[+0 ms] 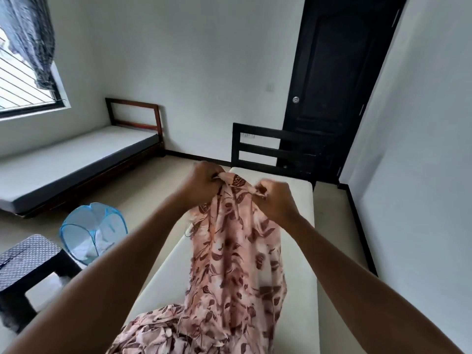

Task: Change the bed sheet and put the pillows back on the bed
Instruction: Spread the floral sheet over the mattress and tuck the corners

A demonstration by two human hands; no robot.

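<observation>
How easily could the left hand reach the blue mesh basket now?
Probably not at once: the left hand grips the floral sheet above the mattress, while the blue mesh basket stands on the floor to its left. Nothing blocks the way.

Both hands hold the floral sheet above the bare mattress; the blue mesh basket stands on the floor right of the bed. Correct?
One slip: in the head view the blue mesh basket stands left of the bed, not right. The rest holds.

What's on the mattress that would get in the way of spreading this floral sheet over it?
Nothing visible. The mattress is bare up to the headboard; the left hand and right hand already grip the sheet.
</observation>
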